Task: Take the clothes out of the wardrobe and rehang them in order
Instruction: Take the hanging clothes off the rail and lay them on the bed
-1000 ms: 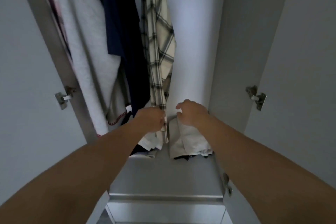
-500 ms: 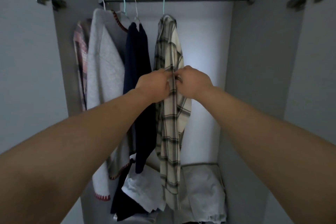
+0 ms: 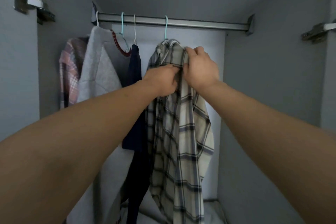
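Up near the rail [image 3: 172,23] we're pinching the plaid shirt [image 3: 179,132] with both hands, left hand [image 3: 161,82] and right hand [image 3: 201,71] gripping the front edges by the collar, probably squaring it on its teal hanger [image 3: 166,27]. It's hanging rightmost, long axis straight down, collar pointing up.

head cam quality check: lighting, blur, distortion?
Head view: dim overall, brightest on the back panel behind the plaid shirt; wide-angle stretch swells both forearms at the edges; left hand and right hand slightly soft, rail fairly crisp.
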